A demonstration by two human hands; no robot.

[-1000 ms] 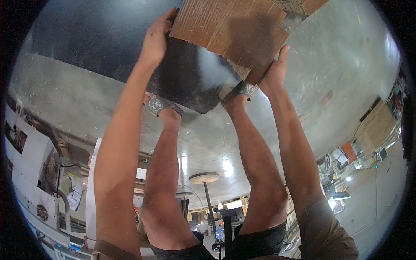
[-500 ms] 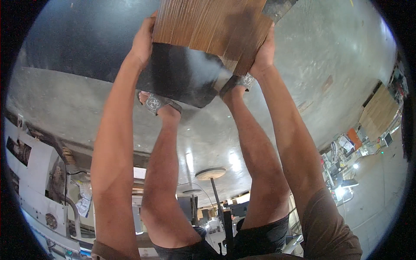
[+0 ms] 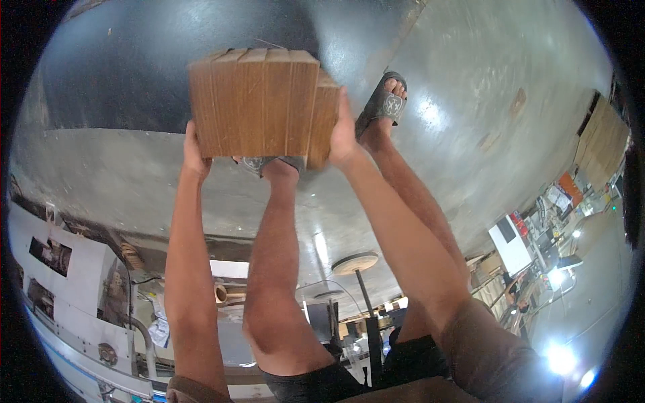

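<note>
A stack of brown wooden boards (image 3: 259, 111) is held out in front of me, several pieces pressed side by side. My left hand (image 3: 194, 149) is closed on its left end near the lower corner. At the opposite end, my right hand (image 3: 342, 134) presses flat against the side, its fingers pointing up along the wood. The rightmost board sits a little out of line with the others. The stack covers most of my left sandal (image 3: 285, 162); my right sandal (image 3: 386, 106) stands farther out on the floor.
Beneath me is a smooth grey floor (image 3: 457, 161) with a dark sheet or painted area (image 3: 121, 87) at the far left. White machinery (image 3: 74, 269) stands at the lower left. A round-topped stand (image 3: 355, 262) shows behind my legs. Cluttered shelves and a wooden panel (image 3: 598, 144) lie along the right.
The board stack has come down and left, nearer to me, with both hands still on it. Its end now faces me. My right foot has stepped farther forward.
</note>
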